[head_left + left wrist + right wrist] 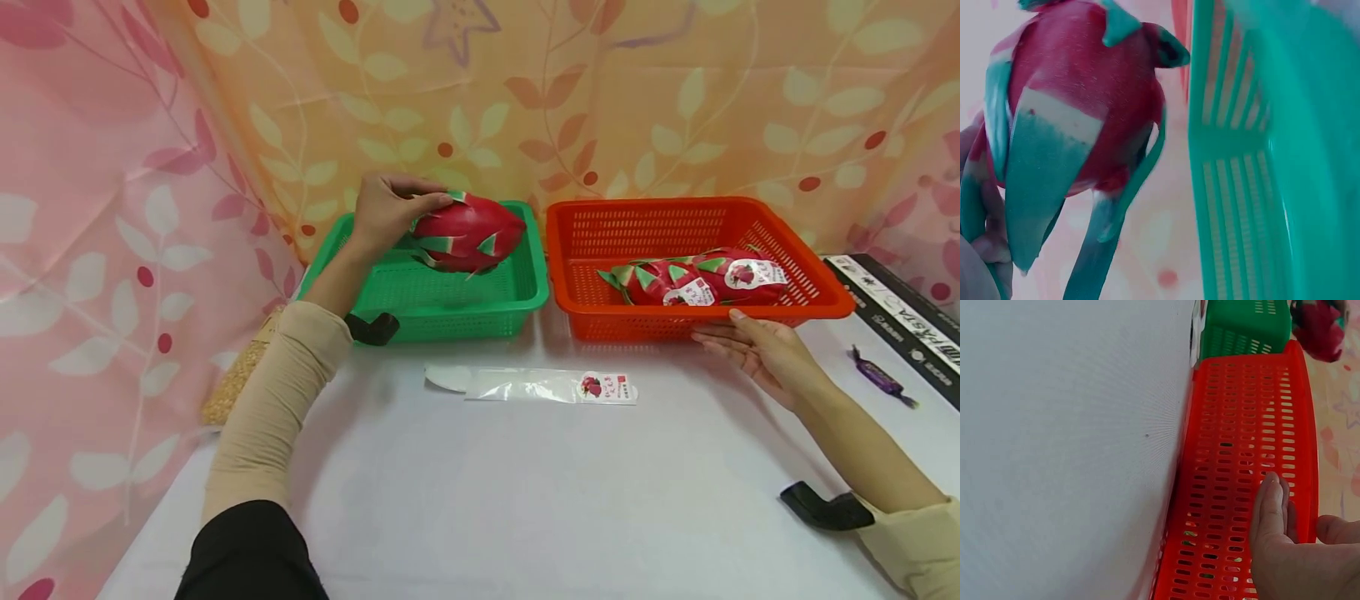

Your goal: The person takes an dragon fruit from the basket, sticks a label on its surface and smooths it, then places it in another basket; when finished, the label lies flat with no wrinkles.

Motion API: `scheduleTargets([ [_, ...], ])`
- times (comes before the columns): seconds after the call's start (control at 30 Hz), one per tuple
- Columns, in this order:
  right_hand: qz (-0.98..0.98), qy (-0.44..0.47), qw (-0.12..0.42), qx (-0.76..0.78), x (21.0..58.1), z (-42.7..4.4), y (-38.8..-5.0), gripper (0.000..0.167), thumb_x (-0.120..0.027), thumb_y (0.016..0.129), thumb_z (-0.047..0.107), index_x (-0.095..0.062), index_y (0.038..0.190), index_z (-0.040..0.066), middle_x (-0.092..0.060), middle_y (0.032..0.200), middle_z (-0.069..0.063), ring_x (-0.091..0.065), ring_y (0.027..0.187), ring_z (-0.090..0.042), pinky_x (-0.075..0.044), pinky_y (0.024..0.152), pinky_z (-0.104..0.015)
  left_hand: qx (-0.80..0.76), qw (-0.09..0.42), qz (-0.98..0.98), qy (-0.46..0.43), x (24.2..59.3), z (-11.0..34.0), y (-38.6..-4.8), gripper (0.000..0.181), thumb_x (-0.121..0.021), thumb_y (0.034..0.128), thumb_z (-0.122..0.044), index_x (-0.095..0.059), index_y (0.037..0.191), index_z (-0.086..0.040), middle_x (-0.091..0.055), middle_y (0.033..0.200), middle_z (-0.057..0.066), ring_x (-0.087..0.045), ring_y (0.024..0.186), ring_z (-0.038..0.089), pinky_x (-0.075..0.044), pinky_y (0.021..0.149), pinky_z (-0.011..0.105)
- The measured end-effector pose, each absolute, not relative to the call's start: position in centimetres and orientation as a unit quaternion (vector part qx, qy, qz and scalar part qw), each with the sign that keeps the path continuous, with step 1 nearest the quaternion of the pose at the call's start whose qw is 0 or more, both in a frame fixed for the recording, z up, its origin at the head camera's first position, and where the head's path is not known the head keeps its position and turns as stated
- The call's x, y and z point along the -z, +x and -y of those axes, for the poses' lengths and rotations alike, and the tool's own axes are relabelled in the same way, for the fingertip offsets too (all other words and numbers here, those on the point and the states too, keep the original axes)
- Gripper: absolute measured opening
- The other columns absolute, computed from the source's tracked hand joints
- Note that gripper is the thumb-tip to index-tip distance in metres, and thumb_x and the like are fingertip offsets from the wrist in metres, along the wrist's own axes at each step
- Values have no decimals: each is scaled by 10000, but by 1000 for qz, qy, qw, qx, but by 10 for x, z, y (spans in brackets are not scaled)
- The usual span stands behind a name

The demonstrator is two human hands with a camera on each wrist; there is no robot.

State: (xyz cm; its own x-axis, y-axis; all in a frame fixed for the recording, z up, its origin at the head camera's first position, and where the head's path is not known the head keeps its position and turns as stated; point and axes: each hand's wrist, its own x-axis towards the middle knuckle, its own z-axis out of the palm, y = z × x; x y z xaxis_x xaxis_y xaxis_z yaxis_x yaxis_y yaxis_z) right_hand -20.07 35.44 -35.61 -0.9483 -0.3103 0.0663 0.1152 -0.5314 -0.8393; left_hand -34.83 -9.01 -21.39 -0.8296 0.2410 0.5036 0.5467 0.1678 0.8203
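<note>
My left hand point(393, 208) grips a dragon fruit point(471, 233) by its leafy end, above the green basket point(442, 321). Held level in the head view, the fruit shows red skin with green-tipped scales; its scales point(1047, 169) fill much of the left wrist view. At the front rim of the red basket point(622, 321), my right hand point(768, 354) has its thumb over the edge and its fingers point(1270, 509) flat along the outer wall. Inside that basket lie two dragon fruits point(652, 279) with white labels.
A knife in a clear labelled sleeve point(551, 386) lies in front of the baskets. On the right are a black pasta box point(900, 308) and a purple wrapped candy point(883, 379). A bag of yellowish grains point(238, 379) stands at left, partly behind my forearm. Patterned cloth point(562, 100) hangs behind.
</note>
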Motion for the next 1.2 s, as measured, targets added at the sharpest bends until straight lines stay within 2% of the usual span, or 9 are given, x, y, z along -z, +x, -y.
scheduleTargets([
  [0.2,-465,-114,126,869,355,-355,-201,392,-278,1008,143,-619,1160,23,-664,1099,-146,-647,994,-277,-519,813,-309,598,120,742,-277,226,73,-322,205,-779,720,-126,-734,870,6,-690,699,-125,-642,648,83,-525,600,207],
  [0.47,-467,-107,121,869,356,-356,-199,380,-293,1005,145,-620,1160,29,-667,1093,-142,-649,990,-274,-511,821,-313,572,118,748,-315,256,66,-264,184,-771,736,-145,-743,872,-24,-725,804,74,-625,668,139,-521,570,230],
  [0.7,-472,-89,116,869,355,-354,-199,361,-314,1001,152,-627,1144,43,-674,1082,-133,-655,978,-270,-520,808,-308,595,44,748,-291,290,67,-218,188,-767,738,-173,-748,889,-62,-723,846,86,-673,816,135,-560,681,300],
  [0.93,-475,-80,106,870,352,-354,-201,346,-328,998,154,-629,1131,46,-681,1065,-129,-663,961,-265,-523,796,-305,623,-3,732,-276,321,59,-198,175,-772,731,-162,-750,874,-66,-724,856,89,-677,846,144,-559,701,310],
  [1.07,-473,-79,110,870,353,-354,-202,340,-339,995,153,-632,1122,36,-681,1062,-136,-661,963,-267,-521,802,-302,638,-37,728,-248,343,53,-194,188,-780,721,-159,-747,871,-50,-722,860,102,-679,828,130,-555,704,290],
  [1.2,-469,-74,113,873,355,-354,-200,343,-336,996,155,-634,1119,38,-680,1064,-138,-660,965,-272,-520,804,-306,648,-50,725,-226,358,49,-195,201,-780,719,-142,-742,882,-31,-717,850,132,-666,771,105,-542,669,247],
])
